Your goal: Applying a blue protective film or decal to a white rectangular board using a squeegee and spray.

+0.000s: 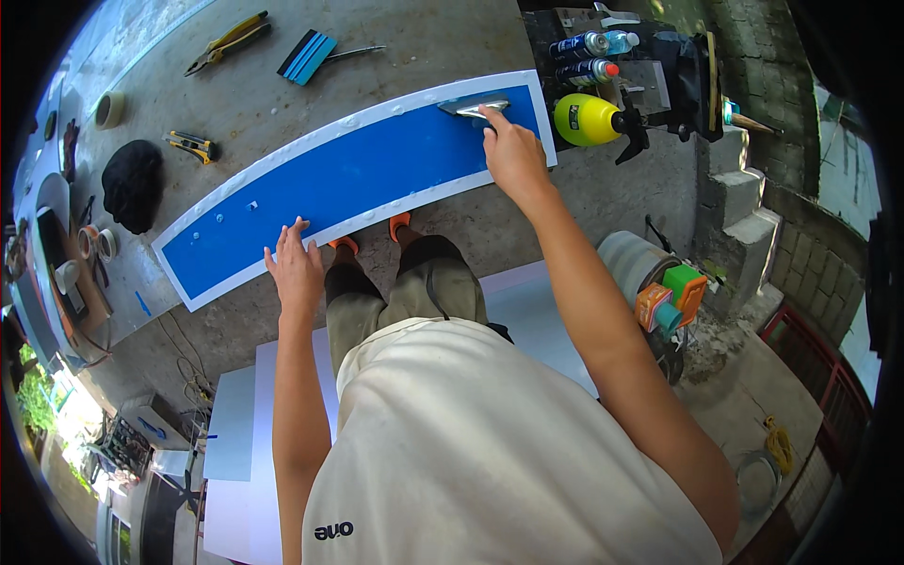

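Observation:
A long blue sheet with a white border (348, 169) lies across the near part of the worktable. Small bubbles or droplets dot its surface, and a tiny white patch shows near its left end. Close to the sheet's right end, my right hand (516, 158) grips a silver squeegee (476, 105), index finger stretched along it; the other fingers are partly hidden. My left hand (298, 268) rests with fingers spread at the sheet's near edge, left of the middle, holding nothing.
Pliers (229, 42), a blue squeegee card (307, 56) and a utility knife (193, 146) lie beyond the sheet. A dark cloth-like bundle (132, 185) and tape rolls (97, 243) are at left. A yellow spray bottle (586, 121) and spray cans (586, 72) sit at right.

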Motion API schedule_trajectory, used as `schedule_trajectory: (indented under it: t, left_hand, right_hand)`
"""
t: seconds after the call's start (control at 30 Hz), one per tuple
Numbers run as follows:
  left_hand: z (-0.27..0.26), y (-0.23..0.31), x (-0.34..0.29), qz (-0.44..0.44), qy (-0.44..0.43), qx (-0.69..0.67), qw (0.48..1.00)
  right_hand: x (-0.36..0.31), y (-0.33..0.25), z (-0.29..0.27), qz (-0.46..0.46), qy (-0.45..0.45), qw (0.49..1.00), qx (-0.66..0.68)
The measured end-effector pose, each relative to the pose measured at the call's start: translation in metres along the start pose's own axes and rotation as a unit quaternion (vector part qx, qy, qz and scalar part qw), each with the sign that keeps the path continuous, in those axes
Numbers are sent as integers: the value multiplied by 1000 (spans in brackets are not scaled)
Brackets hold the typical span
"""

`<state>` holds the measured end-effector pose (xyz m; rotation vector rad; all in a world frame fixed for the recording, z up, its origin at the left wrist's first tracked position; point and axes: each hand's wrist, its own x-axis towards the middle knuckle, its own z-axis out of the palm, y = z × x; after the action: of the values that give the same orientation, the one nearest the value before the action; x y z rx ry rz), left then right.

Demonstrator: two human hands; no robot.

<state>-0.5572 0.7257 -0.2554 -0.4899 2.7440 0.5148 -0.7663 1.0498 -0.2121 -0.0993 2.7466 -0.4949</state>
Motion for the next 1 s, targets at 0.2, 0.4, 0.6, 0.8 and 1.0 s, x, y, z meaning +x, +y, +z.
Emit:
schedule_trajectory:
  t: [0.2,0.4,0.6,0.8,1.0]
  left_hand:
    - [1,-3,-4,11,32,-22,999]
    - [-11,-6,-20,2,9,-11,1000]
    - [-25,-31,-39,-49,23,-26,998]
    - [-25,-42,-60,-86,14,-23,996]
    - [-37,-57,-93,-108,39,-72,991]
  right_hand:
    - [-35,25,-6,35,-48,998,-18]
    - [34,33,-16,-8,24,1000,13]
    - [-12,59,-22,47,-12,999,23]
    - [45,54,-23,37,4,999,-33]
    - [-2,2,-23,-2,17,1000,23]
